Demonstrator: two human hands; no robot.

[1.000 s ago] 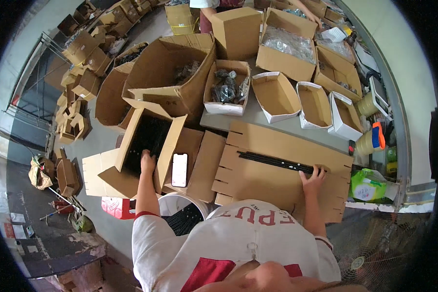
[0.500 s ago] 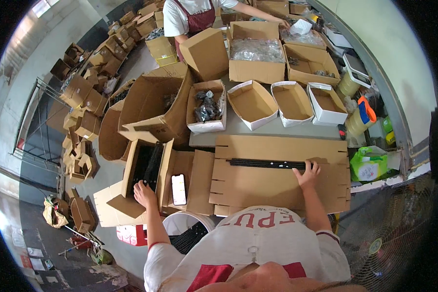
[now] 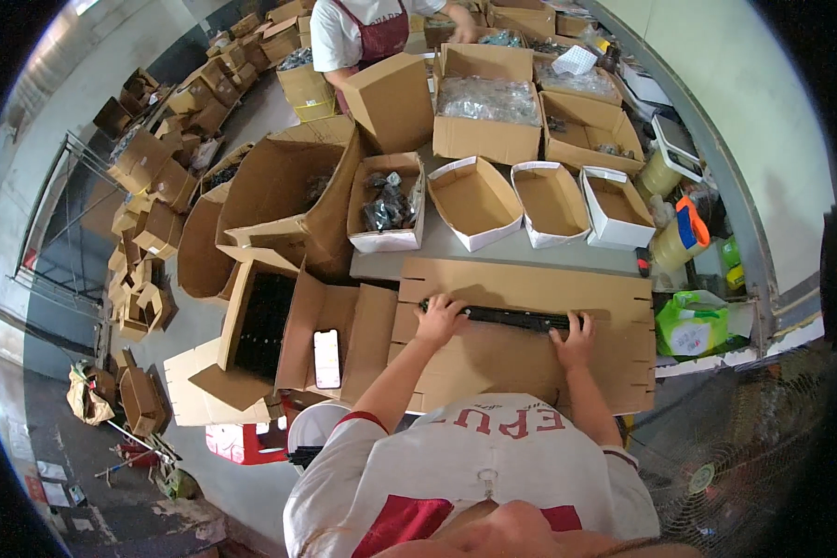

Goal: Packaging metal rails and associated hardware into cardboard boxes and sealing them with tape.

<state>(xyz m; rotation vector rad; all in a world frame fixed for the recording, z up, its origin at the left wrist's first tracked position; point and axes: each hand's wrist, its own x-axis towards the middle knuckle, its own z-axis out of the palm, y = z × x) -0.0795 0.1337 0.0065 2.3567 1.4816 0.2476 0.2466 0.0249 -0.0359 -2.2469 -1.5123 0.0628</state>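
A bundle of long, thin black rods (image 3: 511, 318) lies across a flat sheet of cardboard (image 3: 493, 372). My left hand (image 3: 441, 322) is closed around its left end, and my right hand (image 3: 574, 342) grips the right end, fingers curled over the top. To the left, a tilted open carton (image 3: 225, 321) is filled with more black rods (image 3: 266, 321). Between that carton and the sheet, a phone with a lit screen (image 3: 327, 359) rests on the cardboard flaps (image 3: 367, 325).
A white bucket (image 3: 309, 424) with rods stands below my left arm. Beyond the sheet are several shallow white-edged boxes (image 3: 474, 200) and a big carton (image 3: 288, 177). A green bag (image 3: 693, 325) sits at right. A co-worker (image 3: 372, 33) stands across the table; a fan (image 3: 725, 479) is lower right.
My left hand has left the carton and moved right onto the rods' left end. My right hand stays at the right end. The co-worker's outstretched arm has drawn back.
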